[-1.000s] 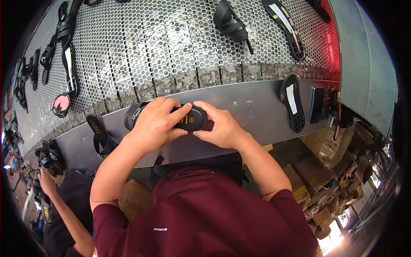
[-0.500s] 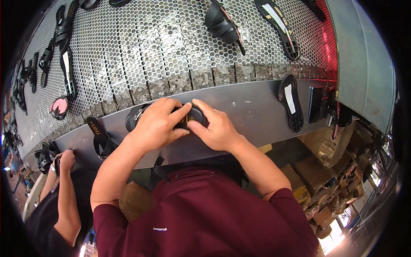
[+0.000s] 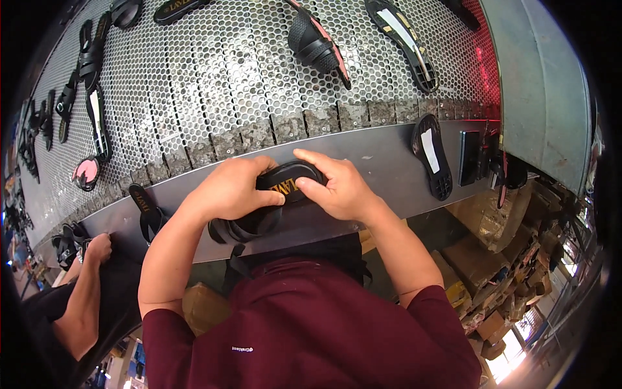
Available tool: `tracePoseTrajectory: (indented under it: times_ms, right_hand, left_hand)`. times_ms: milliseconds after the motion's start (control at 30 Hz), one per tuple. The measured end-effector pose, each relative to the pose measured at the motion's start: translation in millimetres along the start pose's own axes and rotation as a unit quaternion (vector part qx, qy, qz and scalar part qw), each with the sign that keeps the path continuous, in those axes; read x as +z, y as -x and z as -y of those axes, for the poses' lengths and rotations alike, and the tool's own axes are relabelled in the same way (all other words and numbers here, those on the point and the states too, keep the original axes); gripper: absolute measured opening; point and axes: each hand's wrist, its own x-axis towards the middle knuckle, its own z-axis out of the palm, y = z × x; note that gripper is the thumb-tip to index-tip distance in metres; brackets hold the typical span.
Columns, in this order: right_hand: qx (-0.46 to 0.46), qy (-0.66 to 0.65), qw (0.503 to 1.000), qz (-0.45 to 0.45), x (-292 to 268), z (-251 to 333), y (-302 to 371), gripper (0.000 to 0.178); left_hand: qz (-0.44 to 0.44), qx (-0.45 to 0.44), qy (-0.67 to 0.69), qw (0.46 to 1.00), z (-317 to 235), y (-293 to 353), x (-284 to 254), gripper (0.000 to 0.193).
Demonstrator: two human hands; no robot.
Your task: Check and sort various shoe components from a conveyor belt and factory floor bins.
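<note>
Both my hands hold a black sandal [image 3: 289, 174] with gold lettering on its insole, over the grey metal ledge. My left hand [image 3: 234, 187] wraps round its strap end, with the thumb lying on the insole. At the other end, my right hand [image 3: 341, 189] has its fingers over the far edge and its thumb pressed on the insole. Black straps [image 3: 249, 227] show below my left hand, partly covered by it. Farther left on the ledge lies another black sandal [image 3: 144, 206], partly behind my left forearm.
Beyond the metal ledge [image 3: 382, 159] runs a perforated metal belt [image 3: 227, 84] carrying a black strapped sandal [image 3: 314, 45], a black sole [image 3: 405, 42] and several others. A sole [image 3: 432, 155] and a dark phone-like slab [image 3: 468, 157] lie right. Cardboard [image 3: 476, 259] is piled below; a co-worker's hand [image 3: 99, 247] is left.
The held sandal has turned, so its straps now show on the near side, and more of its insole is uncovered. Footwear on the belt has shifted left in view.
</note>
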Motion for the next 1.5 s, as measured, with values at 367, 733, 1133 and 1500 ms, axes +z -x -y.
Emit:
tracePoseTrajectory:
  times_ms: [367,733,1133,1500]
  right_hand:
    - [0.184,-0.280,0.937,0.095,-6,-15,2,0.031]
    - [0.210,-0.334,0.918,0.043,-5,-4,-1,0.020]
    - [0.212,-0.255,0.939,0.094,-8,-20,2,0.017]
    - [0.209,-0.208,0.950,0.107,-36,-8,-13,0.021]
  left_hand:
    - [-0.099,-0.037,0.187,0.977,1,-12,20,0.040]
    - [-0.126,-0.089,0.280,0.948,-13,-16,29,0.032]
    - [-0.185,-0.095,0.330,0.921,-22,-18,34,0.039]
    - [-0.088,0.039,0.624,0.776,14,35,142,0.043]
